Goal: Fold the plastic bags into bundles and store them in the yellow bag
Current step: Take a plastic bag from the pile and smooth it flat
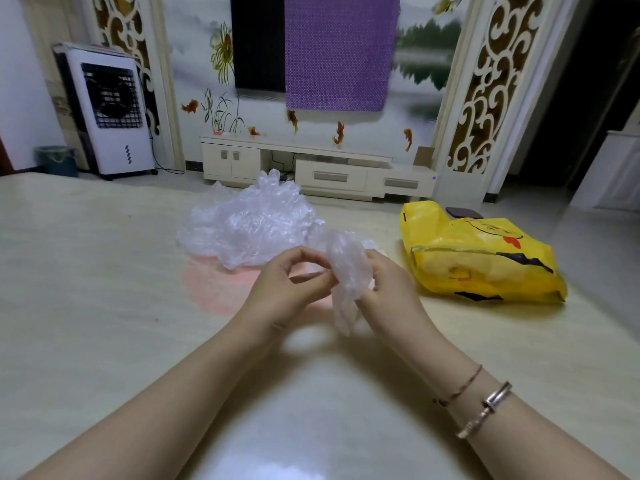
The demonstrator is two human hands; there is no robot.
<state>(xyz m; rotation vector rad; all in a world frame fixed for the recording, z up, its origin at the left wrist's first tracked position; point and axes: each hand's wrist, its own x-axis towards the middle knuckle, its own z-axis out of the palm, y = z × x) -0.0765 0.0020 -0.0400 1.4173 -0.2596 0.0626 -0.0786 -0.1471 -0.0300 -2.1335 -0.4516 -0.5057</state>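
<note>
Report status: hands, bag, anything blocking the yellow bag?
Left hand and right hand both gripping one clear bag, mid-fold above table. Loose clear bags piled behind. Yellow bag to the right, path clear.

Both hands (284, 285) (388, 289) raised, fingers (311, 277) pinched.
</note>
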